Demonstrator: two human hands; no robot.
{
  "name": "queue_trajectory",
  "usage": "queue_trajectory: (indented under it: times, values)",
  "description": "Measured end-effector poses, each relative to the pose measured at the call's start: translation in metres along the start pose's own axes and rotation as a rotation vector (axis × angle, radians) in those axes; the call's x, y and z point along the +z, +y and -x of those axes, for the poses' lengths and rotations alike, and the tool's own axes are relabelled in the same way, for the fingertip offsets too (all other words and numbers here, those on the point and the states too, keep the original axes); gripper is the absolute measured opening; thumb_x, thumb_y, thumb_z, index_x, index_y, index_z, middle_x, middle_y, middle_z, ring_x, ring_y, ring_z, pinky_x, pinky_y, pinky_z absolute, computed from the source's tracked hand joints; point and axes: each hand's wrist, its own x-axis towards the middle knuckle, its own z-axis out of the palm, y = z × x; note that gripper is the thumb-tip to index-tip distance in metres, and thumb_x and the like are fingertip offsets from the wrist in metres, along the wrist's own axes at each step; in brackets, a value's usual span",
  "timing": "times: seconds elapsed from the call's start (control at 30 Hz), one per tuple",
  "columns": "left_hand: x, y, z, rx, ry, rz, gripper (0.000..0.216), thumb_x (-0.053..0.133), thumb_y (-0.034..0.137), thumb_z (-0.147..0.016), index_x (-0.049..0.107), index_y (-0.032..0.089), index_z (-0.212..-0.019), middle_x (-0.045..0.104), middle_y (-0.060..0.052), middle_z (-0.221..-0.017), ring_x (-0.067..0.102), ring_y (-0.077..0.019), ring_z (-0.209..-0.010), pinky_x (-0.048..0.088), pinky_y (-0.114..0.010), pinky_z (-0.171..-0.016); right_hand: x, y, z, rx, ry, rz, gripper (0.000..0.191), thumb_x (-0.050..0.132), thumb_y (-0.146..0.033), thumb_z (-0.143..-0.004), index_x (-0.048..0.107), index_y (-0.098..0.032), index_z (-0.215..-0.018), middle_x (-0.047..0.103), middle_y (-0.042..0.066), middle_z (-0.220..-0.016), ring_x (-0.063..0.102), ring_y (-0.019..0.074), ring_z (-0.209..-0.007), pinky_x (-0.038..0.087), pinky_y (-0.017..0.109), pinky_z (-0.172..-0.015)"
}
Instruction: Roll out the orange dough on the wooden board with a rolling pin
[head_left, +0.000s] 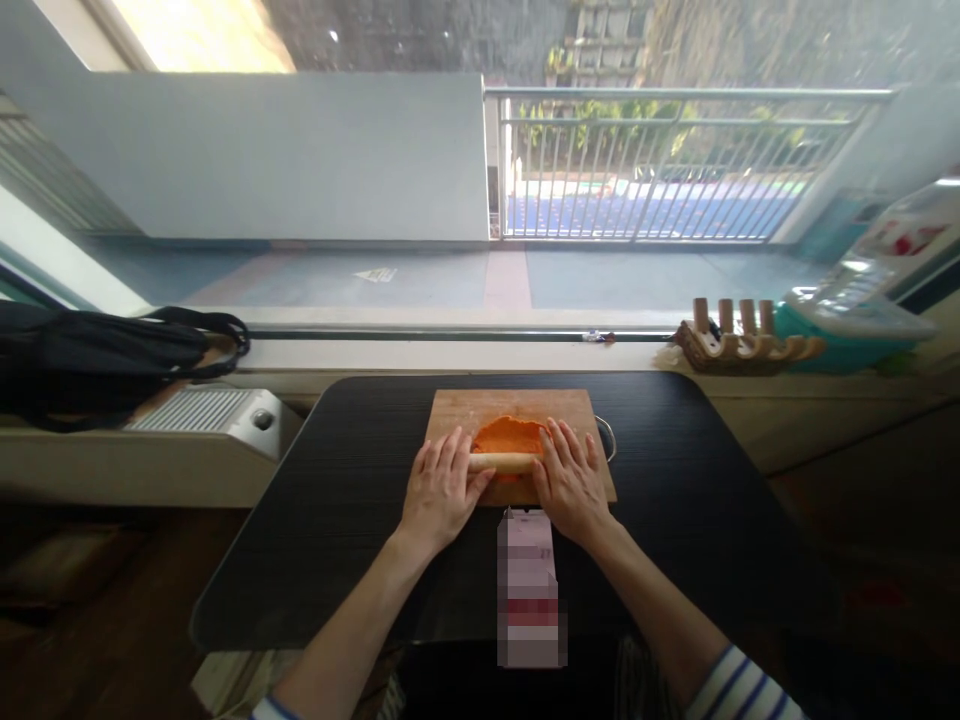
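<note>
Both hands press on a pale wooden rolling pin (504,463), which lies crosswise over a flat orange sheet of dough (508,436). My left hand (446,484) covers the pin's left end, its thumb along the near side and its fingers stretched forward. Over the right end lies my right hand (573,480), with fingers extended past the pin. The dough shows mostly beyond the pin, and a thin strip appears on the near side. Underneath is a wooden cutting board (450,408) with a metal ring handle (611,440) at its right.
The board rests on a black table (345,480). A partly pixelated pink and white packet (527,585) is at the near side. On the sill to the right are a wooden rack (739,345), a teal container (844,335) and a clear bottle (862,262). A black bag (97,355) lies left.
</note>
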Motion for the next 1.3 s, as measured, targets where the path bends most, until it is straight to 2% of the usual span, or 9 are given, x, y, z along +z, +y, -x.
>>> queue_trajectory:
  times: [0.1, 0.23, 0.43, 0.57, 0.73, 0.83, 0.97, 1.17, 1.3]
  values:
    - [-0.004, -0.003, 0.002, 0.013, -0.022, 0.051, 0.054, 0.042, 0.052, -0.091, 0.056, 0.011, -0.122, 0.059, -0.016, -0.128, 0.055, -0.0287, -0.116, 0.042, -0.043, -0.094, 0.001, -0.001, 0.004, 0.049, 0.006, -0.017, 0.049, 0.033, -0.036, -0.096, 0.045, -0.011, -0.136, 0.040, 0.012, -0.146, 0.029, 0.0244, -0.138, 0.017, 0.045, -0.112]
    - [-0.010, -0.003, 0.001, 0.029, -0.035, 0.119, 0.041, 0.045, 0.048, -0.091, 0.061, 0.015, -0.109, 0.066, -0.013, -0.117, 0.059, -0.0261, -0.108, 0.044, -0.041, -0.087, 0.000, 0.001, 0.005, 0.046, 0.033, -0.057, 0.047, 0.035, -0.036, -0.095, 0.049, -0.011, -0.133, 0.045, 0.013, -0.142, 0.034, 0.0246, -0.135, 0.029, 0.041, -0.107]
    - [-0.015, 0.009, -0.007, -0.027, -0.020, 0.159, 0.029, 0.054, 0.042, -0.088, 0.062, 0.017, -0.102, 0.068, -0.010, -0.110, 0.061, -0.0245, -0.104, 0.043, -0.039, -0.086, -0.006, 0.012, -0.008, 0.061, 0.075, -0.121, 0.041, 0.040, -0.033, -0.092, 0.054, -0.015, -0.126, 0.052, 0.012, -0.136, 0.041, 0.0234, -0.129, 0.035, 0.039, -0.103]
    - [-0.014, 0.019, -0.020, -0.124, -0.012, 0.149, 0.027, 0.057, 0.041, -0.086, 0.062, 0.018, -0.101, 0.067, -0.009, -0.112, 0.060, -0.0247, -0.105, 0.044, -0.039, -0.086, -0.011, 0.022, -0.035, 0.079, 0.047, -0.136, 0.041, 0.041, -0.029, -0.089, 0.054, -0.016, -0.125, 0.050, 0.011, -0.138, 0.040, 0.0239, -0.129, 0.035, 0.041, -0.102]
    - [-0.014, 0.030, -0.024, -0.224, -0.025, 0.077, 0.026, 0.055, 0.039, -0.087, 0.062, 0.017, -0.099, 0.067, -0.010, -0.110, 0.061, -0.0260, -0.100, 0.047, -0.040, -0.081, -0.013, 0.028, -0.066, 0.056, -0.097, -0.146, 0.043, 0.039, -0.025, -0.088, 0.053, -0.017, -0.128, 0.050, 0.009, -0.139, 0.039, 0.0216, -0.130, 0.033, 0.040, -0.102]
    - [-0.014, 0.031, -0.019, -0.208, -0.010, 0.020, 0.026, 0.052, 0.039, -0.089, 0.063, 0.017, -0.096, 0.067, -0.012, -0.108, 0.062, -0.0263, -0.096, 0.048, -0.039, -0.079, -0.009, 0.024, -0.080, 0.035, -0.184, -0.147, 0.045, 0.036, -0.024, -0.088, 0.050, -0.017, -0.130, 0.050, 0.008, -0.139, 0.039, 0.0202, -0.130, 0.033, 0.038, -0.102]
    - [-0.008, 0.031, -0.010, -0.166, 0.006, -0.041, 0.030, 0.047, 0.040, -0.091, 0.065, 0.016, -0.093, 0.066, -0.014, -0.114, 0.060, -0.0284, -0.103, 0.048, -0.040, -0.083, 0.001, 0.019, -0.091, -0.006, -0.260, -0.130, 0.047, 0.035, -0.024, -0.089, 0.048, -0.016, -0.133, 0.048, 0.009, -0.140, 0.038, 0.0187, -0.131, 0.027, 0.038, -0.106]
    - [0.001, 0.039, 0.000, -0.177, 0.022, -0.025, 0.057, 0.046, 0.056, -0.086, 0.059, 0.010, -0.118, 0.061, -0.020, -0.123, 0.055, -0.0337, -0.113, 0.043, -0.048, -0.092, 0.010, 0.018, -0.096, -0.046, -0.302, -0.058, 0.049, 0.032, -0.025, -0.089, 0.045, -0.016, -0.136, 0.044, 0.009, -0.144, 0.033, 0.0190, -0.135, 0.018, 0.043, -0.111]
    - [0.003, 0.036, -0.001, -0.170, -0.012, -0.021, 0.063, 0.050, 0.059, -0.083, 0.058, 0.008, -0.120, 0.061, -0.020, -0.124, 0.055, -0.0341, -0.113, 0.042, -0.048, -0.094, 0.007, 0.015, -0.105, -0.048, -0.373, -0.037, 0.049, 0.032, -0.027, -0.089, 0.046, -0.016, -0.135, 0.043, 0.009, -0.145, 0.032, 0.0212, -0.136, 0.020, 0.046, -0.110]
